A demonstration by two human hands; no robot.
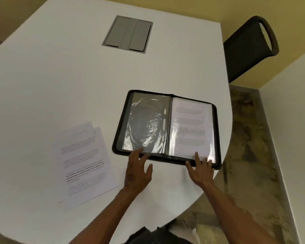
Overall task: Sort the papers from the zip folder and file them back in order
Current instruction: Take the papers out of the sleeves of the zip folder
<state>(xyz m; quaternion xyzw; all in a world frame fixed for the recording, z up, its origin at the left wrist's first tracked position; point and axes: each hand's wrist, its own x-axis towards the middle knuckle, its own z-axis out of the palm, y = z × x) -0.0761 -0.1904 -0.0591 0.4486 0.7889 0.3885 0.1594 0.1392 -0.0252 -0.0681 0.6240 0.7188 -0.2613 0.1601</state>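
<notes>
Zip folder (166, 128), black and rectangular with rounded corners and a zipper track running round its rim, is lying open flat near the curved right-hand edge of the white table (60, 85). Its left half is showing a clear plastic sleeve (146, 125), glossy and wrinkled, catching reflections over the dark lining; I cannot tell whether any sheet is inside it. Its right half is holding a filed page (191, 127), white with blocks of printed text, sitting under another shiny transparent sleeve whose lower edge is glaring with light.

My left hand (137, 171) is reaching to the near edge of the folder's left half, fingers straight and spread, with the fingertips touching the bottom of the clear plastic sleeve; it is gripping nothing. My right hand (200, 170) is lying likewise wide and flat, fingers extended onto the lower corner of the filed page and the black rim beneath it.

Loose papers (85, 164), thin matte white sheets with printed paragraphs, are resting in a slightly fanned, overlapping stack on the table to the left of the folder, apart from it and tilted relative to the table edge.

A grey rectangular hatch (128, 34) with two flaps is set flush into the tabletop farther away. A black chair (250, 48) with a looped back is standing beyond the table's right side, over a mottled stone floor (250, 155).
</notes>
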